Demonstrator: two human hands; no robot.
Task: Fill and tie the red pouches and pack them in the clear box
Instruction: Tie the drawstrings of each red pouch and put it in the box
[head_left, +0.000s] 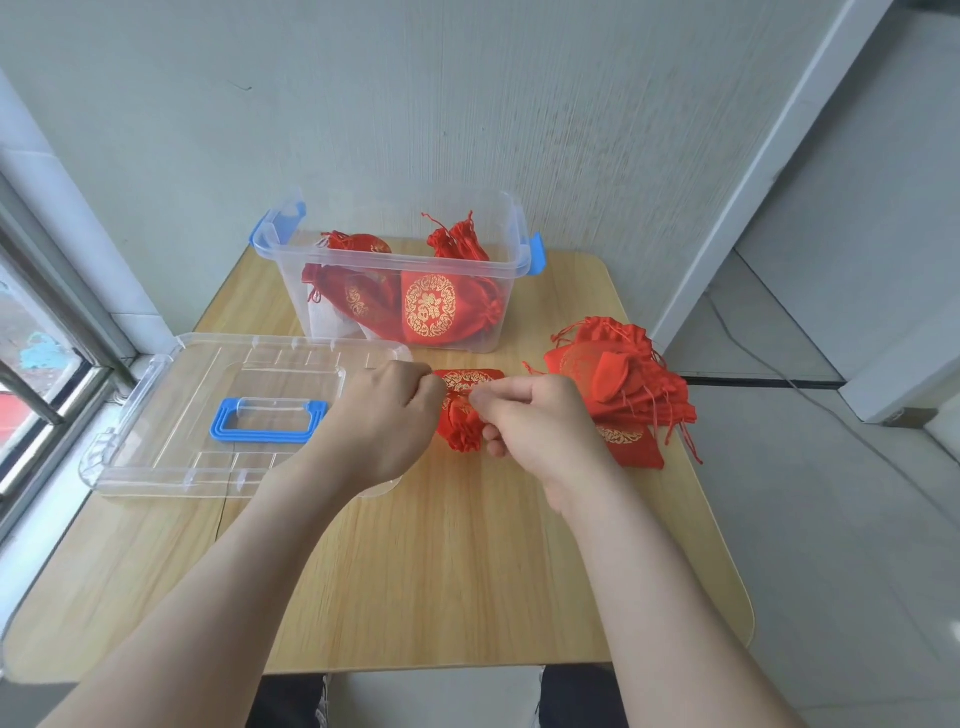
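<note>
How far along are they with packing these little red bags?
Partly done. Several tied pouches already lie in the clear box. The left hand and right hand pinch one pouch at its gathered neck, seemingly tying it. A pile of flat pouches waits at the right of the table, and the lid is off, so plenty remains.

Two bare arms reach in from the near edge of the desk. They come close together over its middle. The left hand is curled up tight, with its back facing up. The right hand is curled too, and its fingers are bent in toward the left hand. The hands are very near each other. Each one pinches a side of the small red pouch between them.
</note>
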